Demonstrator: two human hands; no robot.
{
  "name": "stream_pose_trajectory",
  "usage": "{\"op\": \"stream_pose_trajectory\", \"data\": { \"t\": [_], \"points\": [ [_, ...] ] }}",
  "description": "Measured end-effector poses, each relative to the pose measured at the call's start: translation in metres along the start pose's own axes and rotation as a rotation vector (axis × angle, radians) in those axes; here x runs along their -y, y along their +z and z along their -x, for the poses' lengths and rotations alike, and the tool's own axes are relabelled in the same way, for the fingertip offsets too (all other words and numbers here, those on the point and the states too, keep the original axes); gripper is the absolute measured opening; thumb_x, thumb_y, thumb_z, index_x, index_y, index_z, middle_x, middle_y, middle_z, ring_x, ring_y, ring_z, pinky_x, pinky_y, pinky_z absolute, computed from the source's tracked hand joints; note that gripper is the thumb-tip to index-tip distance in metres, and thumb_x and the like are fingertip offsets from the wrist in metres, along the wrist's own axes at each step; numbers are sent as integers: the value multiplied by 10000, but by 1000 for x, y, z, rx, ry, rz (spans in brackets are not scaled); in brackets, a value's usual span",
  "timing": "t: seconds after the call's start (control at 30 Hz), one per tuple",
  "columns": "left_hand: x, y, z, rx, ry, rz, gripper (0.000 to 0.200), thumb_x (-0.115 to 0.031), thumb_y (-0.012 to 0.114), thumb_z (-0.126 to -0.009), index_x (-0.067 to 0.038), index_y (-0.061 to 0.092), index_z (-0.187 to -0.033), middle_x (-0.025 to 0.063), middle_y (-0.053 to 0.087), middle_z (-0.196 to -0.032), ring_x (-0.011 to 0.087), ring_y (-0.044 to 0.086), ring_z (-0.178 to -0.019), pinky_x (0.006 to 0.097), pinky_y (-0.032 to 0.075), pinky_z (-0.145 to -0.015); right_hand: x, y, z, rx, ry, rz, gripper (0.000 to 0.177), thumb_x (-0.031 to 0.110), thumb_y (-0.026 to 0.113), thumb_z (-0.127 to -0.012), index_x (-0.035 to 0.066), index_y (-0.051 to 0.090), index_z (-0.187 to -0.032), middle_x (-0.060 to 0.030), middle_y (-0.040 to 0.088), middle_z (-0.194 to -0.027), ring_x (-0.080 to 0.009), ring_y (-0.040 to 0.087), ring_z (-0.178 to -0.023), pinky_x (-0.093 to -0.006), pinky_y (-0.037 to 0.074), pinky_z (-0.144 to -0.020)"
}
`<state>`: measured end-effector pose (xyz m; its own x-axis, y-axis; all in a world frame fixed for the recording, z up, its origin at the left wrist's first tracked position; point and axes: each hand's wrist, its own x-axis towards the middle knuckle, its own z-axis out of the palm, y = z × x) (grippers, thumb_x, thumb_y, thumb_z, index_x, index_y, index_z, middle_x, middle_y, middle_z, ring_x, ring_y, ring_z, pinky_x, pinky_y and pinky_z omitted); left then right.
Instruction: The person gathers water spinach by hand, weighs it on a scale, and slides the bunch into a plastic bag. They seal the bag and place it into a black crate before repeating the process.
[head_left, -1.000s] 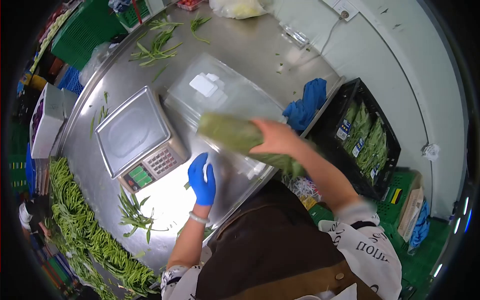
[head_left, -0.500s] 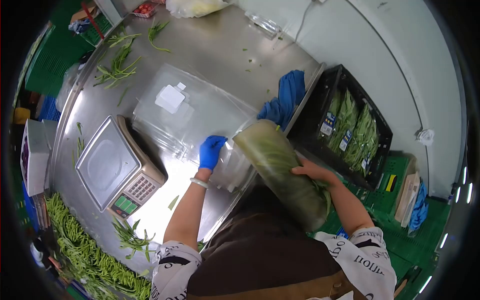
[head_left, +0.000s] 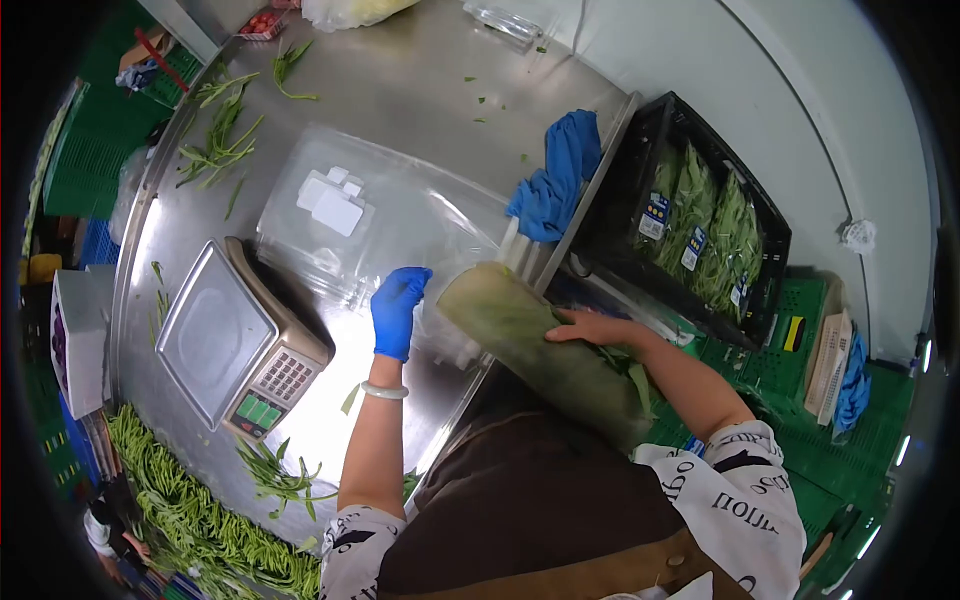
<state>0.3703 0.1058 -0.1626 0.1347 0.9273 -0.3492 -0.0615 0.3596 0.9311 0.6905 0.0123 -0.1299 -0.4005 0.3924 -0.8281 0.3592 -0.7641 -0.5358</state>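
My right hand [head_left: 597,331], bare, grips a clear plastic bag of leafy greens [head_left: 515,325] from its right side. The bag lies slanted across the table's front edge against my apron, stems and leaves showing at its lower right end. My left hand [head_left: 398,308] wears a blue glove, its fingers pinched together just left of the bag's upper end. Whatever sits between those fingertips is too small to make out. Beyond it is a stack of flat clear plastic bags [head_left: 400,195], with white labels [head_left: 332,203] lying on top.
A scale [head_left: 245,345] stands to the left on the steel table [head_left: 400,75]. Cut green stems [head_left: 200,510] are heaped at lower left, with loose greens [head_left: 225,140] farther back. A blue cloth [head_left: 560,175] lies beside a black crate [head_left: 600,225] of bagged greens on the right.
My left hand has moved left, away from the bag's upper end. My right hand and the bag have shifted slightly left. The white labels on the stack are spread differently.
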Motion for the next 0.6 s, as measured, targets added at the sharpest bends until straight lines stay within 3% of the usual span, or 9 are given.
{"op": "stream_pose_trajectory", "data": {
  "t": [0.03,0.13,0.17,0.27,0.37,0.47,0.5,0.6],
  "points": [
    [-1,6,1,53,145,-25,125,-56,642,-819,-30,686,-933,57,647,-954,133,600,-805,241,469,-723,-12,-2,-7,-16,13,-35,965,550,642,-783,-59,246,-1419,-197,382,-1390,-250,404,-1261,-308,333,-1035],
    [-17,35,6,21,639,-550,139,-31,660,-762,-61,693,-893,91,643,-994,243,580,-972,342,456,-846,57,29,31,38,-26,-79,891,547,636,-789,-64,346,-1369,-182,462,-1320,-230,477,-1181,-309,392,-976],
    [-25,44,8,-35,688,-577,137,-32,658,-739,-64,695,-867,95,640,-1022,286,544,-1042,380,435,-887,62,31,26,39,-28,-56,842,532,632,-799,-58,383,-1345,-167,495,-1280,-218,503,-1139,-306,406,-953],
    [-45,73,22,2,710,-369,109,-51,662,-729,-72,699,-830,89,653,-1021,299,556,-1027,379,441,-874,66,29,5,30,-74,-50,700,487,617,-829,-38,484,-1273,-131,578,-1168,-189,567,-1031,-300,441,-897],
    [-63,90,34,342,972,-634,102,-60,659,-726,-69,691,-823,82,667,-1011,313,565,-1022,390,440,-876,60,22,-23,-23,-206,-229,508,406,588,-872,-7,587,-1168,-95,634,-1044,-162,603,-931,-282,467,-835],
    [-65,57,6,-72,932,-687,111,-59,648,-739,-67,676,-846,81,673,-991,309,575,-1013,392,441,-871,89,29,-2,7,-153,-312,477,387,595,-869,1,595,-1150,-89,636,-1030,-151,600,-932,-275,479,-794],
    [-71,53,8,-129,890,-695,119,-60,639,-740,-66,663,-856,98,664,-974,324,574,-1013,397,441,-869,99,33,1,-3,-162,-295,477,383,599,-869,4,588,-1159,-85,632,-1035,-146,599,-930,-274,482,-786],
    [-96,87,36,234,948,-549,132,-58,638,-732,-71,666,-860,109,655,-987,340,568,-1013,417,433,-885,110,37,-8,-23,-229,-263,489,373,611,-867,11,560,-1191,-78,619,-1057,-139,596,-932,-279,489,-778]
  ]
}}
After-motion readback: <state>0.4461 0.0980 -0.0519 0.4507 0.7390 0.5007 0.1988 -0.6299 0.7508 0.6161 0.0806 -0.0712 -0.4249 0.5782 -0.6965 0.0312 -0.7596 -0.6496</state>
